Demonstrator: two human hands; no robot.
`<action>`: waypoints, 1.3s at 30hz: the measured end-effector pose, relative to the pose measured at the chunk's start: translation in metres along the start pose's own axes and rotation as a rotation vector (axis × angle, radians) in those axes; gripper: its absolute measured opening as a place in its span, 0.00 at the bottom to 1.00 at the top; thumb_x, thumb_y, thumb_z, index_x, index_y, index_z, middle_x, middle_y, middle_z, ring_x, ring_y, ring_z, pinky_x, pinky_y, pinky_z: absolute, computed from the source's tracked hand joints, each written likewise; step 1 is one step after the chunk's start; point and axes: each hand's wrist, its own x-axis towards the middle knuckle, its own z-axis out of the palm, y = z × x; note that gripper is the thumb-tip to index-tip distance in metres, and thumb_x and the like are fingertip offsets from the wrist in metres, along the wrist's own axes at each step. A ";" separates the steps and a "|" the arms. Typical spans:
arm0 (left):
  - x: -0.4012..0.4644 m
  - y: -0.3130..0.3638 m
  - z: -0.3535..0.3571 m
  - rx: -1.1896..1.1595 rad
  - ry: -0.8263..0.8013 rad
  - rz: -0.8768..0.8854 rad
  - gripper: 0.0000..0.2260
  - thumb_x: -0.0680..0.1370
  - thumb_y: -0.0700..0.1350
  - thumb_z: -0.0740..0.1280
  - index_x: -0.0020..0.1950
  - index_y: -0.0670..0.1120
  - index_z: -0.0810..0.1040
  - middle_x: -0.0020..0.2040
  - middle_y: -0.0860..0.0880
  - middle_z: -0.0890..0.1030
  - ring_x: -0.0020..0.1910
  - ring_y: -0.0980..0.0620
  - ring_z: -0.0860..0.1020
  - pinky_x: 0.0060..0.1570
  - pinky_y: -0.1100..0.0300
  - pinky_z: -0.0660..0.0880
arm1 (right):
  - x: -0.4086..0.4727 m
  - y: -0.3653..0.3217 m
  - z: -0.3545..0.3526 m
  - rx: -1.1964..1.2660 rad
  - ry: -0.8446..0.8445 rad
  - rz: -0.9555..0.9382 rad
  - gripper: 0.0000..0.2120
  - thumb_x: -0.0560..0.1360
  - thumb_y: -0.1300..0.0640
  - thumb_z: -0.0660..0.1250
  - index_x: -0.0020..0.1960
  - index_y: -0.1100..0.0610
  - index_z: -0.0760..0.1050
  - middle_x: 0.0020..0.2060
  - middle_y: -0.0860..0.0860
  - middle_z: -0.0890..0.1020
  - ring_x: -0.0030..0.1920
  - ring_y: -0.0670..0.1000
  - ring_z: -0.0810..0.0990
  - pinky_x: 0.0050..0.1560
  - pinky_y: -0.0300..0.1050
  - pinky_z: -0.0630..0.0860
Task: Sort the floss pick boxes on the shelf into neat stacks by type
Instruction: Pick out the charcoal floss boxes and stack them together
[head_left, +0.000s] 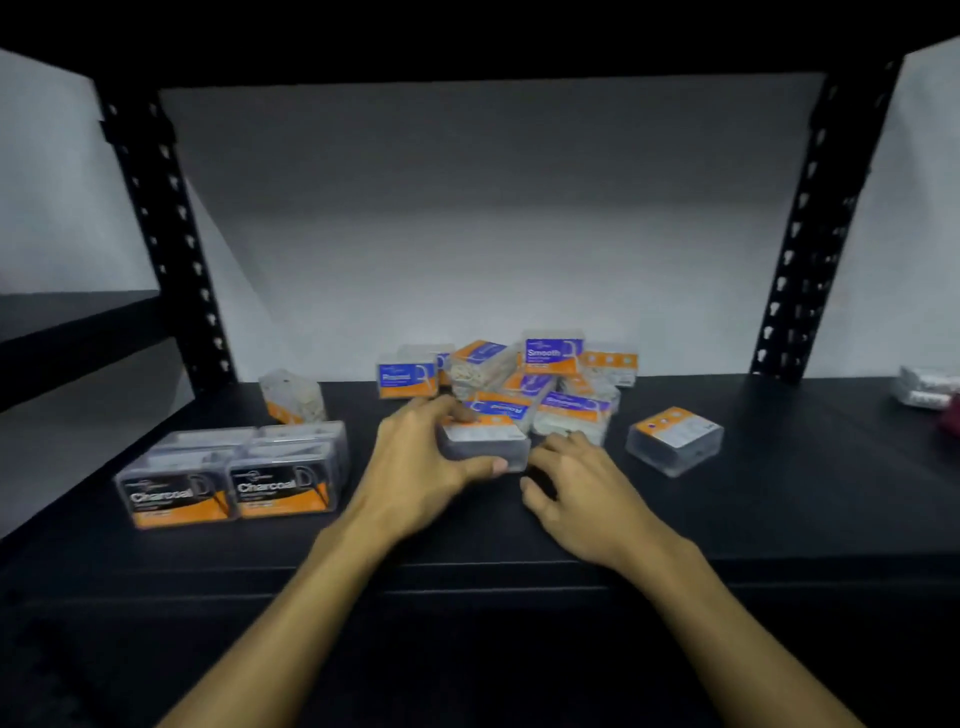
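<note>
My left hand (421, 462) grips a dark charcoal floss box (483, 441) lying label-down on the black shelf (779, 493), thumb along its front edge. My right hand (576, 483) rests just right of that box with fingers loosely bent, holding nothing. Behind them lies a jumbled pile of blue-and-orange boxes (519, 379), some marked Smooth (552, 353). At the left stand two neat stacks of Charcoal boxes (234, 478). One charcoal box (674, 439) lies alone at the right, back side up. A clear box of white picks (292, 397) stands tilted behind the Charcoal stacks.
Black perforated uprights frame the shelf at the left (171, 234) and right (810, 234), with a white wall behind. White packets (927, 389) sit at the far right edge. A neighbouring shelf (72, 317) shows at the left.
</note>
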 end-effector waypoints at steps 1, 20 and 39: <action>-0.002 -0.001 0.009 -0.024 -0.012 -0.014 0.24 0.62 0.60 0.81 0.54 0.54 0.83 0.52 0.56 0.83 0.50 0.60 0.79 0.48 0.77 0.68 | -0.001 0.003 -0.001 -0.013 0.008 -0.001 0.15 0.80 0.47 0.59 0.60 0.52 0.78 0.56 0.49 0.77 0.61 0.52 0.71 0.63 0.49 0.68; -0.002 -0.034 0.030 -0.344 -0.213 -0.156 0.32 0.58 0.61 0.81 0.59 0.57 0.77 0.57 0.55 0.84 0.56 0.57 0.83 0.63 0.50 0.77 | -0.027 0.061 -0.028 -0.064 0.069 0.444 0.32 0.74 0.34 0.64 0.72 0.51 0.66 0.67 0.56 0.68 0.66 0.59 0.66 0.66 0.54 0.66; 0.001 -0.012 0.020 -0.351 -0.045 -0.252 0.24 0.77 0.63 0.63 0.41 0.42 0.78 0.30 0.54 0.77 0.33 0.55 0.74 0.41 0.54 0.69 | -0.027 0.048 -0.039 0.484 0.148 0.175 0.21 0.81 0.41 0.58 0.44 0.58 0.76 0.39 0.54 0.81 0.40 0.53 0.79 0.44 0.53 0.75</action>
